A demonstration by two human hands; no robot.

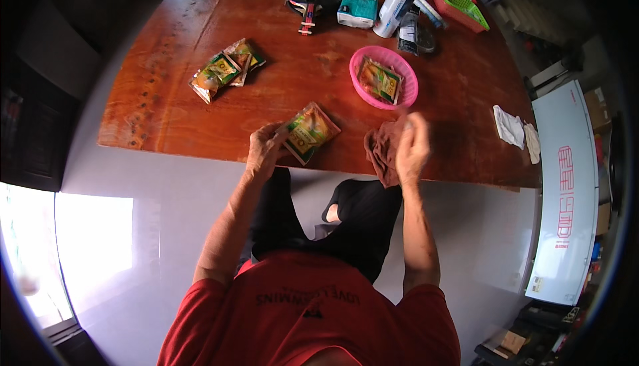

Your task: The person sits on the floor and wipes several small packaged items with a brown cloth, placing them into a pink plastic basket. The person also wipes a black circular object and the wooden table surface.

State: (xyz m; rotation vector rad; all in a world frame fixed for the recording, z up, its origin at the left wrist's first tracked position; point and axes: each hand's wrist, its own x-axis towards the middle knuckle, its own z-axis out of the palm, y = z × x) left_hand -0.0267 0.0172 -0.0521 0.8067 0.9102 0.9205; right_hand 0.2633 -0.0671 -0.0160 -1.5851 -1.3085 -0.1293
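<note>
My left hand (264, 145) pinches the left edge of a shiny green-and-orange food packet (311, 131), which lies near the table's front edge. My right hand (414, 147), slightly blurred, has its fingers closed on a crumpled brown cloth (382, 153) that hangs a little over the edge. Beyond that cloth stands a pink plastic basket (412, 93) with similar packets (380, 81) inside. Farther left, several more packets (216, 75) lie overlapping in a loose pile on the wooden table (293, 66).
Along the far side stand a teal tissue pack (358, 7), a white cylinder (399, 3), a dark bagged item (409, 33) and a green-and-red basket (459, 6). White cloths (510, 126) lie at the right edge. A white chest-like appliance (566, 193) stands right of the table.
</note>
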